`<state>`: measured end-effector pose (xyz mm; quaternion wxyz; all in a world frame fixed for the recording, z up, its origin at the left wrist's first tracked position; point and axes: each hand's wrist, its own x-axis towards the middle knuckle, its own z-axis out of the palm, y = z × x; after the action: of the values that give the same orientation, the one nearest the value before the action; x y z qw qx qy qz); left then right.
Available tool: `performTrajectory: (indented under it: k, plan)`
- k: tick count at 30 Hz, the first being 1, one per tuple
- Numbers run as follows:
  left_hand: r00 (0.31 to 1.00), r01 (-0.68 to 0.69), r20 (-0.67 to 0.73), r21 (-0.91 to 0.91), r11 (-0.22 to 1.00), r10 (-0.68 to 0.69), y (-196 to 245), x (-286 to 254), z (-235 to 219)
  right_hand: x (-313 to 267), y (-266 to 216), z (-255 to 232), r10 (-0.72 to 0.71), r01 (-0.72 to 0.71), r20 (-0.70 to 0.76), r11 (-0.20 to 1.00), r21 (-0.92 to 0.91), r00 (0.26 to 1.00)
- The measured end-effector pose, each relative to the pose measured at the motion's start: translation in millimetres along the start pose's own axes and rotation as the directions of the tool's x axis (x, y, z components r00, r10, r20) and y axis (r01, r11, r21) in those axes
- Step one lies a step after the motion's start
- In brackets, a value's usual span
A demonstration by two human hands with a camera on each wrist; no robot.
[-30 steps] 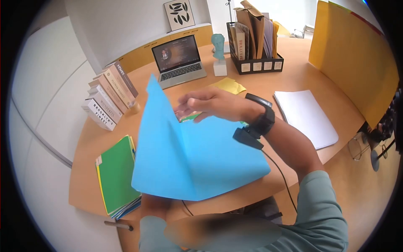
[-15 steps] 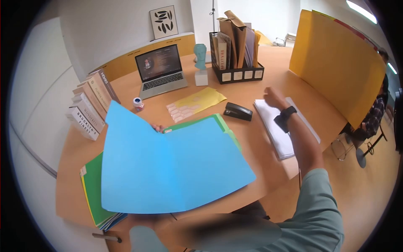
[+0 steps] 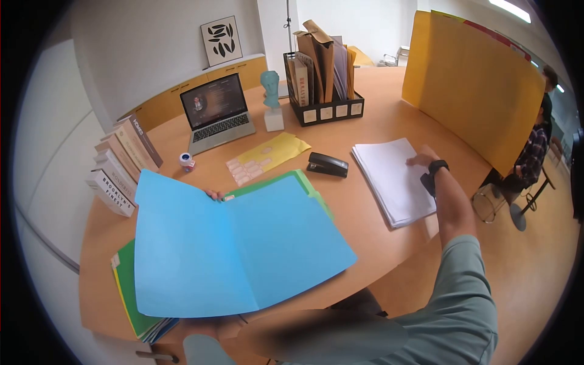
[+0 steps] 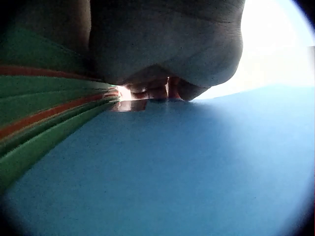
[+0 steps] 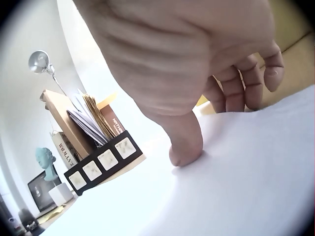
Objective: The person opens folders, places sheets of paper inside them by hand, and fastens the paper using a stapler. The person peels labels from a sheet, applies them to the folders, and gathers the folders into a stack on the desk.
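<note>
Right of blue folder (image 3: pixel 182 255), our right hand (image 3: pixel 424 157) grips paper stack (image 3: pixel 386 182) edge; likely floppy, pinch there; left hand (image 3: pixel 214 194) grip unclear.

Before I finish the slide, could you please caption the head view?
Left hand holding an open light-blue folder, right hand on a stack of white paper.

Left hand (image 3: pixel 214 194) mostly hidden by blue folder (image 3: pixel 243 249); laptop (image 3: pixel 218 112) text illegible; right hand (image 5: pixel 187 64): some fingertips hidden behind white paper (image 5: pixel 236 167).
</note>
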<state>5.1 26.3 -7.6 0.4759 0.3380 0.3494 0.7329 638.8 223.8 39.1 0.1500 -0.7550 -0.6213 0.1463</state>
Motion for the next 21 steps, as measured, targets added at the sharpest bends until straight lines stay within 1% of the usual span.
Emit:
performTrajectory:
  k: [2, 5, 6, 8, 11, 14, 15, 17, 18, 19, 20, 21]
  plan:
    - [1.000, 0.001, 0.001, 0.002, 1.000, -0.001, 0.3, -0.3, 0.6, 2.9, 1.1, 2.3, -0.002, 0.003, -0.018, 1.000, 0.008, 1.000]
    - [1.000, -0.002, -0.001, 0.003, 1.000, 0.002, 1.6, -0.9, -0.4, 2.5, 2.5, 5.3, -0.023, 0.029, -0.107, 0.998, 0.054, 0.994]
    - [1.000, -0.001, -0.001, 0.004, 1.000, 0.001, 1.3, -1.5, -1.1, 2.9, 2.3, 5.4, -0.033, 0.042, -0.117, 0.996, 0.076, 0.993]
    - [1.000, 0.000, -0.002, 0.006, 1.000, 0.000, 1.4, -2.0, -2.4, 14.7, 13.5, 9.8, -0.053, 0.070, -0.136, 0.991, 0.118, 0.989]
    - [1.000, -0.004, 0.002, 0.007, 1.000, 0.004, 2.6, -2.7, -3.3, 21.8, 17.7, 13.2, -0.134, 0.155, -0.335, 0.987, 0.035, 0.933]
    - [1.000, -0.002, 0.007, 0.001, 1.000, 0.002, 2.1, -3.3, -2.4, 12.8, 5.6, -12.0, -0.196, 0.211, -0.363, 0.977, 0.004, 0.911]
    - [1.000, -0.001, 0.005, 0.003, 1.000, 0.001, 2.8, -6.0, -3.7, 12.5, 0.9, -21.7, -0.251, 0.280, -0.401, 0.960, 0.015, 0.881]
    - [1.000, -0.002, 0.008, 0.006, 1.000, 0.002, 3.4, -6.8, -3.1, 17.6, -7.6, -37.1, -0.392, 0.504, -0.552, 0.861, 0.062, 0.736]
    - [1.000, -0.001, 0.009, 0.009, 1.000, 0.001, 4.0, -7.1, -2.8, 18.2, -18.5, -48.7, -0.312, 0.495, -0.480, 0.807, 0.320, 0.820]
    - [1.000, -0.001, 0.010, 0.009, 1.000, 0.001, 4.7, -7.9, -0.5, -5.8, -44.3, -63.2, -0.276, 0.478, -0.438, 0.746, 0.464, 0.856]
    - [1.000, 0.005, 0.019, 0.013, 1.000, -0.005, 3.8, -5.6, 5.5, -21.3, -64.3, -71.7, -0.276, 0.481, -0.421, 0.698, 0.531, 0.864]
    - [1.000, 0.001, 0.014, 0.016, 1.000, -0.001, 2.5, -10.6, -0.9, -34.2, -82.5, -77.8, -0.306, 0.495, -0.399, 0.655, 0.571, 0.865]
